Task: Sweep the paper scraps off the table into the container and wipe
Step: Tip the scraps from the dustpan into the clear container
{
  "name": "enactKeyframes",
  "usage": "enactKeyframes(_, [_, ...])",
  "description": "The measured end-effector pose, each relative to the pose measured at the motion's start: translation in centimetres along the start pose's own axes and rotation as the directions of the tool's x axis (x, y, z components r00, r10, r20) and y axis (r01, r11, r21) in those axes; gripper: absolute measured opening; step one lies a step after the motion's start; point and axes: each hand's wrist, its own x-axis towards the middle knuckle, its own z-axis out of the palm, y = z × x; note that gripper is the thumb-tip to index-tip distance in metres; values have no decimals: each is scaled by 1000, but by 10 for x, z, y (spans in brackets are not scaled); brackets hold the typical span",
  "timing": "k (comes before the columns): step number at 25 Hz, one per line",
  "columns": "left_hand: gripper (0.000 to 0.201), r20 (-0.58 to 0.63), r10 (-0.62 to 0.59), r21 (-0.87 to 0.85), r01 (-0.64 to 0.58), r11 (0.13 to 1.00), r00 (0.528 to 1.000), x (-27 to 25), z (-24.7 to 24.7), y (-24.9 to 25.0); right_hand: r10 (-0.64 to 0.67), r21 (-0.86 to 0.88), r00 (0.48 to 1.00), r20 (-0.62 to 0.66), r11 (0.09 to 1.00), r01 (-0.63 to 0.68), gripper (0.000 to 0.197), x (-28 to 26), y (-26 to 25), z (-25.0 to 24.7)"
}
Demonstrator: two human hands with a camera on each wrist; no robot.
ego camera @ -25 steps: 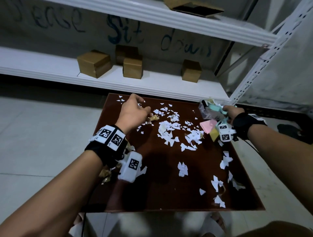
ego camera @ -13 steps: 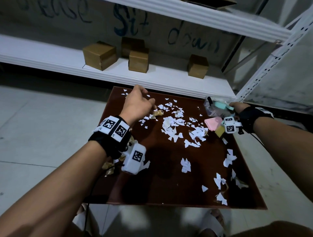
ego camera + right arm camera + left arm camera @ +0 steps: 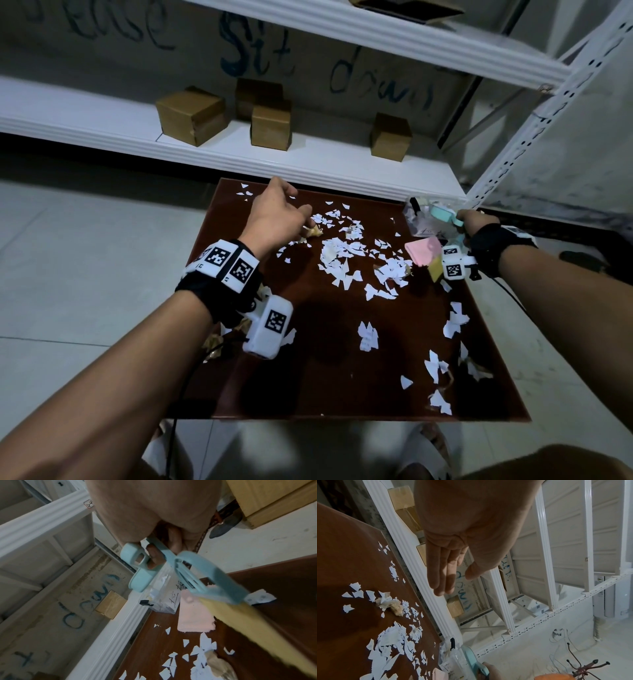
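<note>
While scraps still litter the table, the sweep is only starting.

Nearest, at 5 o'clock, loose paper scraps [image 3: 436, 368] lie on the brown table [image 3: 308, 394]; the thickest heap sits mid-table. Since a second ago the left hand [image 3: 277, 214] has edged toward 12 o'clock above the far scraps — fingers straight and relaxed, holding nothing, so no gathering has begun. At 2 o'clock the right hand [image 3: 474, 221] has stayed curled round the teal brush [image 3: 197, 573] handle, beside the pink cloth [image 3: 423, 250] and the clear container [image 3: 164, 599] at the far corner — I judge sweeping comes next. Beyond stand white shelves [image 3: 308, 161] with cardboard boxes [image 3: 191, 114], a scrawled wall and pale floor tiles.
</note>
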Motion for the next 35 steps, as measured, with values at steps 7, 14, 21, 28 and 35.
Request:
enactKeyframes(7, [26,9,-19,2,19,1000,1000,3,7,-3,53,64,999,-8,997,-53,48,-1,3,4])
enactKeyframes(14, [27,27,-24,11,24,1000,999,8,13,-6,137,111,989,-53,985,-131,42,19,14,4])
enactKeyframes(21, [27,28,-14,11,14,1000,1000,5,14,-4,66,54,997,25,996,-67,53,3,15,-3])
enactKeyframes(28, [26,33,-16,10,16,1000,999,1,17,-2,153,159,985,-86,978,-138,41,-3,12,8])
enactKeyframes(35, [23,55,-20,-18,21,1000,998,0,18,0,10,89,982,-186,996,7,26,-35,11,17])
